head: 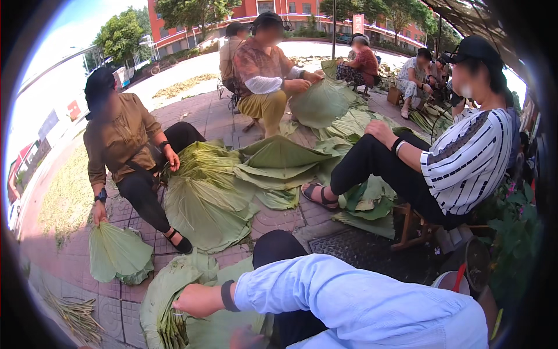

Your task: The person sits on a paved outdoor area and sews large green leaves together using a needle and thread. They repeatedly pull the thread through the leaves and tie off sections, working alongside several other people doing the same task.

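My right hand, in a light blue sleeve with a dark wristband, grips the gathered part of a bunch of large green leaves, apparently lotus leaves. Their bunched folds or stalks hang below the fingers. Blurred at the bottom edge, my left hand is near the broad leaf; whether it holds anything cannot be told. My dark-clad knee shows beyond my right forearm.
At the left, a seated person holds a leaf bunch beside a large leaf pile. Cut stalks lie on the paving. Another person sits at right on a wooden stool, near a bucket. More people sit behind.
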